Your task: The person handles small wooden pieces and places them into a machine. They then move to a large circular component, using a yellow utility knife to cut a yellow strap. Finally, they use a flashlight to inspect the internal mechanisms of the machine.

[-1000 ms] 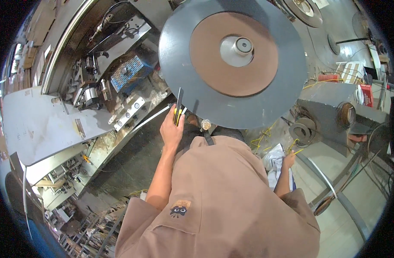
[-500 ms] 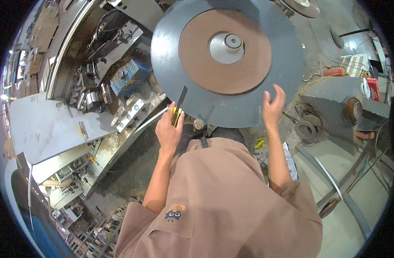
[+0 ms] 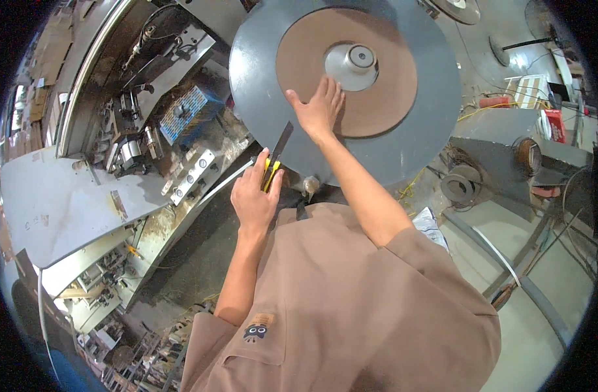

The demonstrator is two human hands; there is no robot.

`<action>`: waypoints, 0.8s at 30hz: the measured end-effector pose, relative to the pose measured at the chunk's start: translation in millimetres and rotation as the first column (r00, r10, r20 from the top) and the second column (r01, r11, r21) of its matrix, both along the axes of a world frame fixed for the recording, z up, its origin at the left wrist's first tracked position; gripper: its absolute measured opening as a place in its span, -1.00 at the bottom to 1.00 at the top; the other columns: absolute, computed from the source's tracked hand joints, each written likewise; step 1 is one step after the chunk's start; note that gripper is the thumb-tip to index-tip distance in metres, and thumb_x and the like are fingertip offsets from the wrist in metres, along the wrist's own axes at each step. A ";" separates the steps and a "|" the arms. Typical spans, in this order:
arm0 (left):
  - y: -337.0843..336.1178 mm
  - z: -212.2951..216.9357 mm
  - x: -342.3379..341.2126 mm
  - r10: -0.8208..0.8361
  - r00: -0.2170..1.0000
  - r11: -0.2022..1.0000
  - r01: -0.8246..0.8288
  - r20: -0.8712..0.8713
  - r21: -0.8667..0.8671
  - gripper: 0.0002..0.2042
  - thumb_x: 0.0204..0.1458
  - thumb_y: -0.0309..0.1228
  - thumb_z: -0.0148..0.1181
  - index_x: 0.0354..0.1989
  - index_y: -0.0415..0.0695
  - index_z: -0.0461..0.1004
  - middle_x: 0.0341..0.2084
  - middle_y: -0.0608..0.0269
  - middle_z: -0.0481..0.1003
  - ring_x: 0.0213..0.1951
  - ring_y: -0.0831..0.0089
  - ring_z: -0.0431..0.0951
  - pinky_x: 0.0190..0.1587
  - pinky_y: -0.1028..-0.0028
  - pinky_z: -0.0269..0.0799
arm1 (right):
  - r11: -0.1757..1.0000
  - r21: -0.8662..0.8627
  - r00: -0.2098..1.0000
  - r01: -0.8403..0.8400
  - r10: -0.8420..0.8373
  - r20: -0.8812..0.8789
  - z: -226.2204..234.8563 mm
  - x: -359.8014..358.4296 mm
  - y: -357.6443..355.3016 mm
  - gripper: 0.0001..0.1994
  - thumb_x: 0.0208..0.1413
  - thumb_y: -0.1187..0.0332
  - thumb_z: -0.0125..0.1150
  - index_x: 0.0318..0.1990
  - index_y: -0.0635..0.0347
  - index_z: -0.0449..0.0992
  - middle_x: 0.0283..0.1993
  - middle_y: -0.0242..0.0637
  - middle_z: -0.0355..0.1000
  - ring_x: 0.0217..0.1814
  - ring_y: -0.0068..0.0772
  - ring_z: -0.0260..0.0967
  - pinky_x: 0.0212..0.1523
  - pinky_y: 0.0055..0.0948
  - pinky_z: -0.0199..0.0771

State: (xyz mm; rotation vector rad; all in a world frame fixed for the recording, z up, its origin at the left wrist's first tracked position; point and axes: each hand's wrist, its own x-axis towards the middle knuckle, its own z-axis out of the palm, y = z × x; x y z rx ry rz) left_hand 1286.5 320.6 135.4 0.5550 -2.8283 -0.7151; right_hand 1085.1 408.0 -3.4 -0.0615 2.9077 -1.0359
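Since half a second ago, our right hand [image 3: 318,116] has swung inward from the disc's right-hand rim and now lies over the brown coiled roll [image 3: 382,104], at about its seven o'clock. Its palm faces down, the fingers extended close together toward the hub [image 3: 360,57], the thumb spread apart toward ten o'clock; it grips nothing, and it appears to rest on the roll, though we cannot be sure how firmly. Our left hand [image 3: 254,197] has stayed just off the disc's edge, clamped around a yellow-and-black utility knife [image 3: 275,159], whose dark blade [image 3: 284,136] points toward one o'clock.

We see the roll lying flat on a large round grey disc [image 3: 403,153], toward twelve to one o'clock from the middle of the view, with the silvery hub standing in its central opening. A metal knob [image 3: 310,185] sits at the disc's six o'clock edge, just in front of our brown shirt [image 3: 377,307].

Toward ten o'clock are machine parts, among them a blue slotted block [image 3: 183,116]; at nine, a pale grey tabletop [image 3: 70,202]. Between two and three o'clock stands a grey metal housing [image 3: 491,140].
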 end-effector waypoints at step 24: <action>-211.0 -33.3 -6.2 -0.071 0.992 0.960 0.038 0.108 0.278 -0.47 0.08 -0.35 0.44 0.27 -0.04 0.53 -0.23 0.03 0.64 -0.23 0.07 0.66 -0.12 0.22 0.55 | 0.891 0.452 0.959 0.024 0.107 -0.261 -14.2 19.9 31.9 -0.11 0.11 -0.22 0.28 0.47 0.15 0.22 0.50 -0.21 0.20 0.63 -0.13 -0.03 0.62 -0.02 -0.15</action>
